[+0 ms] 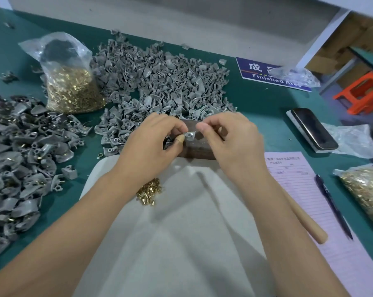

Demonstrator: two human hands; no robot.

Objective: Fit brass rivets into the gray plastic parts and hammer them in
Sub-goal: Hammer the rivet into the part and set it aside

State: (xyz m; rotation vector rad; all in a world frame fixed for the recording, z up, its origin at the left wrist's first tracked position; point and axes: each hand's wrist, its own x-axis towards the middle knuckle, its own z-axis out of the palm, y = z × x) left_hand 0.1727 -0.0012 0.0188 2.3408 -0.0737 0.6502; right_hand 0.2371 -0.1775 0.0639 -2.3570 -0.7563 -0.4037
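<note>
My left hand [153, 140] and my right hand [230, 138] meet over a dark metal block [200, 148] and pinch one small gray plastic part [190, 135] between their fingertips. My left thumb wears a tan finger cot. Whether a rivet sits in the part's hole is too small to tell. A little heap of loose brass rivets [149, 192] lies on the white cloth [181, 232] under my left wrist. The hammer's wooden handle [305, 219] rests at the right, partly hidden by my right forearm.
A big pile of gray parts [159, 82] lies behind the block, and another pile with brass showing [20, 157] at the left. Bags of rivets stand at back left [71, 86] and right [367, 194]. A phone [314, 128], pink form [299, 189], pen [333, 206] and blue sign [264, 73] are on the right.
</note>
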